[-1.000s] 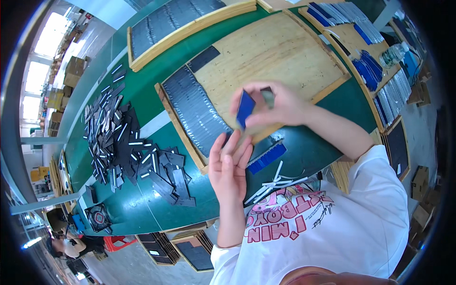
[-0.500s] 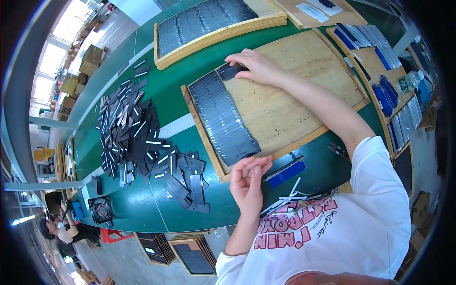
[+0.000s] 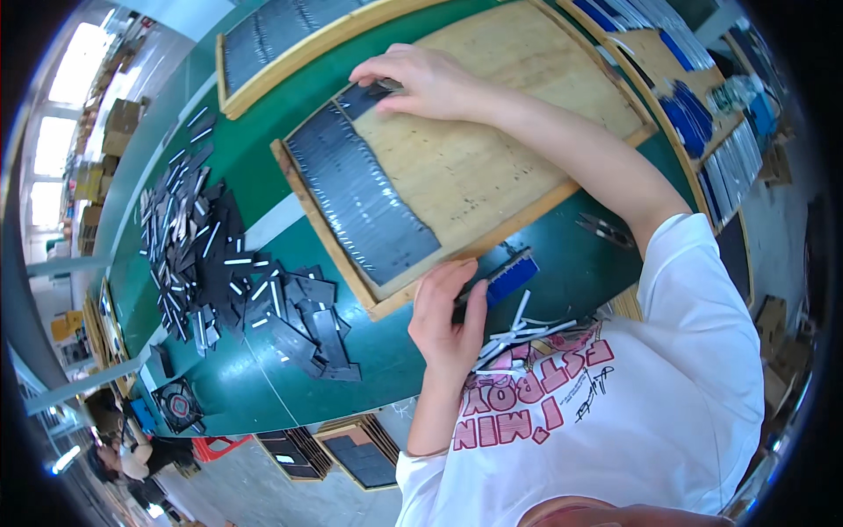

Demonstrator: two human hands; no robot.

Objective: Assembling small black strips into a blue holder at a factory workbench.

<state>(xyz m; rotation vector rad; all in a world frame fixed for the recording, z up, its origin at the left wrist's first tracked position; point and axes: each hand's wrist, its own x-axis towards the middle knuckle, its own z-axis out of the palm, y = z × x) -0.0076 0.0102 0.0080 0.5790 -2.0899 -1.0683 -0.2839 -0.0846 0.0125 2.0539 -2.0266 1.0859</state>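
Note:
A shallow wooden tray (image 3: 492, 149) lies on the green table before me. Along its left side runs a tight row of overlapping black flat pieces (image 3: 356, 189). At the tray's far left corner my right hand (image 3: 417, 83) bends its fingers and thumb around a black flat piece (image 3: 354, 98), partly hidden by the fingers. My left hand (image 3: 446, 312) is at the near edge of the tray, fingers curved and thumb apart. Its thumb is by the end of a blue block (image 3: 513, 278); whether they touch, I cannot tell.
Loose black pieces with white strips (image 3: 189, 237) are heaped left of the tray. Another filled tray (image 3: 290, 39) stands beyond. Snips (image 3: 604, 230) and white strips (image 3: 518, 332) lie near me. A small fan (image 3: 178, 405) sits at the left; a board with blue bundles (image 3: 689, 114) at the right.
My view has shifted, so the tray and table appear farther left and higher. My left hand's thumb has spread from its fingers beside the blue block. The right hand stays at the far corner.

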